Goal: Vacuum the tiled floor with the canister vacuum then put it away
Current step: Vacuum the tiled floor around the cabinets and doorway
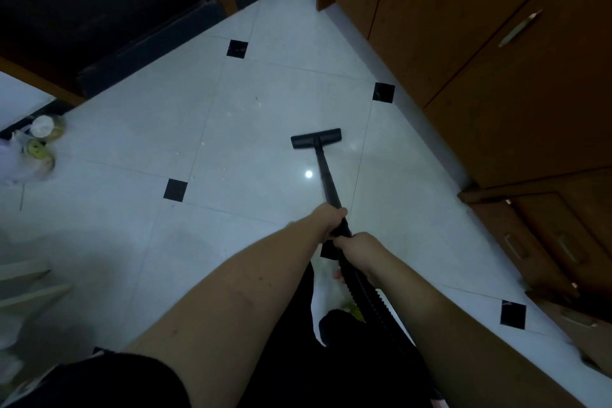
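Both hands, left hand (331,220) ahead of right hand (359,250), are being curled around the black vacuum wand (326,175), whose flat floor head (316,138) is being risked against the brown wooden cabinets (496,76) nearby.

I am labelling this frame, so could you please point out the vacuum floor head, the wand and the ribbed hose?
vacuum floor head (316,138): head view, middle of the flat black bar on the tiles.
wand (326,175): head view, mid tube, below the head.
ribbed hose (366,291): head view, corrugated section behind the hands.
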The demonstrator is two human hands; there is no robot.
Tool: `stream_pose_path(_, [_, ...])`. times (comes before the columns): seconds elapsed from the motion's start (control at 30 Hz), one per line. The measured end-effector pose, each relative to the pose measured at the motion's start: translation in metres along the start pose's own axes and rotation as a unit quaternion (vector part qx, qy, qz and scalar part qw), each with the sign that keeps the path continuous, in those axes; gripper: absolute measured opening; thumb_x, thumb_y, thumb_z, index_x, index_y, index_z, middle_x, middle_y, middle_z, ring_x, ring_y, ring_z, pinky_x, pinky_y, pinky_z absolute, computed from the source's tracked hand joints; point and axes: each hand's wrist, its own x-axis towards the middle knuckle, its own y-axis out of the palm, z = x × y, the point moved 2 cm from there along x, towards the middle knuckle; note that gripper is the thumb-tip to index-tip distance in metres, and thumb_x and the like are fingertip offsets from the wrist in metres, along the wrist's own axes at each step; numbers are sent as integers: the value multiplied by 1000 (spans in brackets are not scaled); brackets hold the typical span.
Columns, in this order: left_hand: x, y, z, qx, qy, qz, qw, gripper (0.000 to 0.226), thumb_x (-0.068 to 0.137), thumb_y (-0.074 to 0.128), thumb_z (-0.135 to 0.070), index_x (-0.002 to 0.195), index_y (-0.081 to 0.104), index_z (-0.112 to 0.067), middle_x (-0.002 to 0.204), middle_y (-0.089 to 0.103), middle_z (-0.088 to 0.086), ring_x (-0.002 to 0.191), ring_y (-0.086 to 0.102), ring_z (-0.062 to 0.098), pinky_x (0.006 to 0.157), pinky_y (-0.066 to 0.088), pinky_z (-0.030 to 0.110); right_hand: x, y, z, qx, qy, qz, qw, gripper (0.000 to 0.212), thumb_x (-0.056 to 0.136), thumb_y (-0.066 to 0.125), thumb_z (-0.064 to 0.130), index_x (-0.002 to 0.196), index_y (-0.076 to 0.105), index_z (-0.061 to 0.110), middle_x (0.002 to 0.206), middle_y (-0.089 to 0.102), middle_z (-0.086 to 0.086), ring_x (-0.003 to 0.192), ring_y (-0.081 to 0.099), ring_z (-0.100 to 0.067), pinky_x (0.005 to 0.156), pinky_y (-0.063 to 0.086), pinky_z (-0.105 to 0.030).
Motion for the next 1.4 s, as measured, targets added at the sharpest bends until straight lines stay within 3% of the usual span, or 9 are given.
stream_pose_path(0.07, [8, -16, -10, 8, 4, -3, 1000, 47, 95, 53, -26, 131, 47, 4, 124, 57, 20, 110, 59, 34, 77, 52, 34, 7, 8, 15, 1, 1, -6, 1000, 32, 97, 47, 18, 122, 52, -1, 85, 60, -24, 49, 63, -27, 45, 50, -28])
stream_pose_path(0.37, [52, -74, -51, 17, 5, 17, 1000, 48, 94, 56, -28, 135, 45, -6, 123, 59, 18, 107, 62, 33, 80, 56, 39, 30, 31, 86, 1, 4, -25, 1000, 31, 96, 46, 19, 114, 56, -5, 71, 61, -19, 53, 61, -28, 53, 54, -34])
stream_pose_path(0.57, [69, -105, -82, 19, -6, 26, 999, 46, 95, 56, -25, 134, 45, -3, 124, 58, 20, 108, 61, 33, 76, 56, 38, 53, 37, 125, -22, 1, -27, 999, 24, 93, 49, 21, 89, 56, -1, 78, 60, -20, 70, 64, -34, 72, 59, -50])
stream_pose_path(0.73, [70, -100, -88, 13, -14, 34, 999, 45, 95, 55, -21, 133, 45, -1, 124, 58, 20, 109, 61, 32, 82, 56, 39, 62, 27, 121, -66, -2, -43, 997, 23, 91, 51, 22, 75, 53, 6, 79, 57, -15, 72, 59, -29, 66, 49, -40])
stream_pose_path(0.83, [66, -83, -85, 7, -21, 34, 999, 44, 94, 55, -20, 132, 45, -2, 123, 59, 19, 102, 63, 30, 77, 57, 39, 50, 14, 111, -25, 11, -41, 999, 24, 95, 51, 20, 81, 53, 1, 71, 56, -18, 56, 59, -29, 51, 49, -32])
stream_pose_path(0.97, [52, -59, -85, -6, -27, 41, 999, 41, 95, 55, -19, 132, 45, -2, 122, 59, 18, 91, 60, 26, 55, 52, 30, 34, -5, 99, -21, 3, -39, 999, 24, 94, 53, 19, 80, 56, 0, 68, 58, -17, 55, 59, -30, 54, 51, -35])
stream_pose_path(1.13, [31, -29, -89, -4, -29, 54, 998, 43, 94, 58, -20, 131, 47, 1, 114, 61, 16, 90, 62, 26, 56, 56, 28, 8, -32, 89, -21, 17, -16, 1000, 25, 95, 50, 18, 86, 58, -4, 64, 59, -17, 58, 60, -32, 56, 51, -36])
stream_pose_path(1.23, [18, -8, -94, 2, -32, 68, 997, 45, 94, 58, -21, 132, 46, 2, 120, 61, 19, 91, 61, 26, 57, 55, 27, -7, -52, 82, -18, 13, -9, 1000, 28, 95, 48, 17, 99, 58, -8, 64, 59, -17, 53, 59, -30, 50, 50, -31])
stream_pose_path(1.4, [1, 25, -102, 25, -37, 66, 997, 46, 95, 56, -21, 132, 46, 4, 118, 60, 19, 90, 60, 26, 43, 51, 24, -16, -85, 65, -9, 19, 4, 1000, 31, 97, 48, 19, 110, 53, -9, 60, 59, -17, 49, 58, -28, 47, 49, -29])
